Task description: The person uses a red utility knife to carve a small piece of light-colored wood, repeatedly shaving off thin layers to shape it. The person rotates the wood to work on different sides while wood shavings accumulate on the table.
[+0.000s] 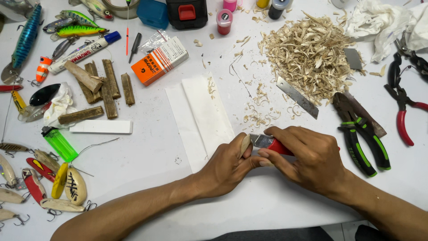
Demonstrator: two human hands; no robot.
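Your left hand (229,167) is clamped on a pale wooden lure blank (244,145); your right hand (312,158) grips a red utility knife (272,143), blade against it, wood shavings (310,56) beyond on the counter (151,156).

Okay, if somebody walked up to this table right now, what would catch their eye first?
Probably the two hands at the front edge: the left hand grips a small pale wooden piece while the right hand presses a red-handled utility knife against it. Next, the big heap of pale wood shavings at the upper right, and the colourful painted fishing lures at the far left.
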